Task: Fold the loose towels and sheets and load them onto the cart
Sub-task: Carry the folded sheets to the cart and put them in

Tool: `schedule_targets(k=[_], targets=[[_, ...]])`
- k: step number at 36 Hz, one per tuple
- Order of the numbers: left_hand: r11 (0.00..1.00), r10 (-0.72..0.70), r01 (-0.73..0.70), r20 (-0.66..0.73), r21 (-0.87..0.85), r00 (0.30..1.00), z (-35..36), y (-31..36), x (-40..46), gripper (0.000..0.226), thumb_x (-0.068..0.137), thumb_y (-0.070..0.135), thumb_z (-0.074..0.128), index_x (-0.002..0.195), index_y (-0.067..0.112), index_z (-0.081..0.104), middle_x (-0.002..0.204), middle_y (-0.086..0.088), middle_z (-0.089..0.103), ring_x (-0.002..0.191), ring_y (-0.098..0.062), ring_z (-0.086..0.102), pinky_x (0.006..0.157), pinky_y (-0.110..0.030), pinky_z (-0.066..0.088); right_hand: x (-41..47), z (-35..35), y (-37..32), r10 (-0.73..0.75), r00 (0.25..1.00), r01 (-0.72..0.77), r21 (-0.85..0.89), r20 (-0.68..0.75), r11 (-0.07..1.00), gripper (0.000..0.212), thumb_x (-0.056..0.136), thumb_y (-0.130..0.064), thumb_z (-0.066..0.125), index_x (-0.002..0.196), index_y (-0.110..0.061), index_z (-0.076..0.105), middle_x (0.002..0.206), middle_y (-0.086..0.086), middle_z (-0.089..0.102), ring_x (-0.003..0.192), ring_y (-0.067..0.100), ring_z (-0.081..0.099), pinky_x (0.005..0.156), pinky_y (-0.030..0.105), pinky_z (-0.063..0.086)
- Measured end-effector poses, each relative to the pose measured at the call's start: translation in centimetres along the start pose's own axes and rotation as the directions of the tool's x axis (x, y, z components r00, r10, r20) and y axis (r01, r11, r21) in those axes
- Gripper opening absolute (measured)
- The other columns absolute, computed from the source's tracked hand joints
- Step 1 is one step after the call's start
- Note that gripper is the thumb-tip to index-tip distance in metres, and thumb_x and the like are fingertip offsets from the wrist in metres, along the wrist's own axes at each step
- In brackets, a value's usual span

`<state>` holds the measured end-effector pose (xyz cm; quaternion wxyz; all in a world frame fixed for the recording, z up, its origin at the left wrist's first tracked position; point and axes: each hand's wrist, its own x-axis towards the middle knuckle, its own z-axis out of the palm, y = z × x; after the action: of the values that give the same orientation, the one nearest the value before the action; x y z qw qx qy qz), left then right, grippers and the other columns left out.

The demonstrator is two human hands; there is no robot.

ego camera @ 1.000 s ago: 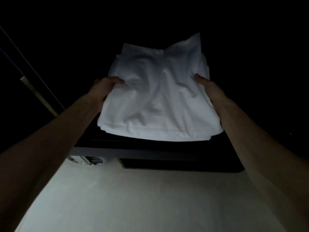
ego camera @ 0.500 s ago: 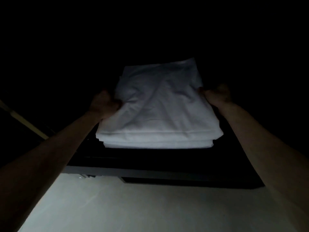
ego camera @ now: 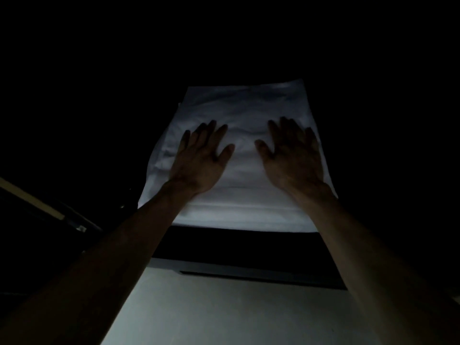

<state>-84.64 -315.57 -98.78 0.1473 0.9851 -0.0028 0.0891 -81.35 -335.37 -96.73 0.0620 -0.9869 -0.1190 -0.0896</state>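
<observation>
1. Head view, very dim: folded white linen (ego camera: 245, 155) lies flat in a stack on a dark surface (ego camera: 239, 242), far centre of the scene; whether sheet or towel, cannot tell in this light; layered edges show along its near side, one fold atop another.
2. Left hand (ego camera: 199, 158) rests palm down on the left half of the stack; fingers straight and spread wide, thumb angled toward the middle, gripping nothing.
3. Right hand (ego camera: 293, 155) mirrors it on the right half; fingers straight and fanned, flat on the cloth, thumb pointing in toward the other thumb; the two thumbs sit near each other but apart, bare linen between them.
4. Both forearms reach in from the near corners and cross the near edge of the stack.
5. Near side: a pale floor (ego camera: 224, 307) fills the bottom centre, lit; a pale slanted strip (ego camera: 29, 199) shows at the left, well apart from the linen; everything beyond is black, too dark to read.
</observation>
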Motion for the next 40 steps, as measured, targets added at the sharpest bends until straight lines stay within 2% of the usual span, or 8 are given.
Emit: schedule_targets(k=[8,14,20,25,29,32,35,40], targets=[[0.998,-0.048,0.046,0.067,0.03,0.997,-0.5,-2.1,-1.0,0.065,0.101,0.061,0.017,0.158,0.035,0.003,0.167,0.003,-0.002,0.153,-0.011,-0.006,0.123,-0.04,-0.01,-0.7,-0.7,0.5,0.019,0.998,-0.019,0.006,0.059,1.0,0.073,0.1,-0.061,0.017,0.159,-0.018,0.008,0.167,0.004,0.006,0.153,0.014,0.001,0.123,0.04,-0.003],[0.993,-0.111,0.105,0.17,0.047,0.979,-1.1,-4.0,-2.4,0.068,0.098,0.065,0.013,0.156,0.038,-0.009,0.165,0.004,-0.018,0.151,-0.01,-0.017,0.124,-0.043,-0.007,-2.0,-1.4,1.5,0.064,0.993,-0.066,0.019,0.1,0.998,0.075,0.1,-0.061,0.018,0.158,-0.017,0.001,0.167,0.0,-0.001,0.152,0.015,-0.004,0.122,0.036,-0.007],[0.988,-0.156,0.154,0.259,0.028,0.953,-2.1,-4.4,-3.7,0.071,0.101,0.06,0.017,0.157,0.028,-0.013,0.164,-0.002,-0.022,0.151,-0.017,-0.018,0.124,-0.042,-0.008,-3.5,-2.5,2.0,0.073,0.977,-0.086,0.053,0.201,0.995,0.075,0.102,-0.056,0.023,0.157,-0.013,-0.006,0.166,0.002,-0.007,0.152,0.013,-0.005,0.123,0.035,-0.003],[0.982,-0.188,0.183,0.374,0.05,0.908,-4.5,-4.1,-6.3,0.074,0.104,0.054,0.025,0.158,0.013,-0.005,0.166,-0.009,-0.015,0.153,-0.024,-0.01,0.124,-0.038,-0.004,-5.4,-5.0,2.3,0.066,0.925,-0.109,0.094,0.373,0.99,0.077,0.103,-0.05,0.033,0.157,-0.009,-0.004,0.166,0.007,-0.009,0.153,0.018,-0.005,0.123,0.032,0.001],[0.972,-0.173,0.234,0.569,-0.034,0.804,-10.3,-2.7,-9.4,0.071,0.105,0.048,0.033,0.158,0.006,0.011,0.166,-0.014,0.004,0.154,-0.027,0.006,0.121,-0.032,0.006,-5.3,-10.7,1.2,0.128,0.777,-0.28,0.156,0.616,0.947,0.077,0.102,-0.054,0.036,0.158,-0.011,0.003,0.166,0.006,-0.004,0.153,0.021,0.002,0.12,0.028,0.006],[0.909,-0.231,0.388,0.593,-0.151,0.772,-16.2,-1.6,-11.1,0.065,0.104,0.045,0.039,0.155,0.005,0.027,0.161,-0.016,0.027,0.148,-0.029,0.027,0.118,-0.032,0.021,-6.1,-16.1,-1.0,0.157,0.677,-0.419,0.201,0.719,0.885,0.08,0.098,-0.064,0.035,0.158,-0.017,0.01,0.166,0.002,0.008,0.151,0.024,0.015,0.118,0.031,0.018],[0.83,-0.239,0.484,0.61,-0.275,0.756,-22.3,0.4,-12.7,0.059,0.104,0.039,0.045,0.149,0.002,0.039,0.154,-0.017,0.041,0.143,-0.029,0.039,0.117,-0.036,0.029,-8.1,-21.6,-3.9,0.166,0.625,-0.504,0.232,0.763,0.832,0.077,0.095,-0.065,0.041,0.157,-0.021,0.024,0.163,0.001,0.022,0.146,0.028,0.029,0.11,0.039,0.04],[0.767,-0.294,0.564,0.613,-0.307,0.733,-32.6,4.4,-16.7,0.045,0.101,0.034,0.055,0.131,0.0,0.059,0.13,-0.018,0.063,0.125,-0.03,0.057,0.105,-0.034,0.042,-12.3,-31.4,-7.8,0.145,0.565,-0.549,0.238,0.812,0.801,0.068,0.097,-0.058,0.046,0.151,-0.016,0.04,0.155,0.007,0.04,0.139,0.028,0.042,0.108,0.028,0.033]])
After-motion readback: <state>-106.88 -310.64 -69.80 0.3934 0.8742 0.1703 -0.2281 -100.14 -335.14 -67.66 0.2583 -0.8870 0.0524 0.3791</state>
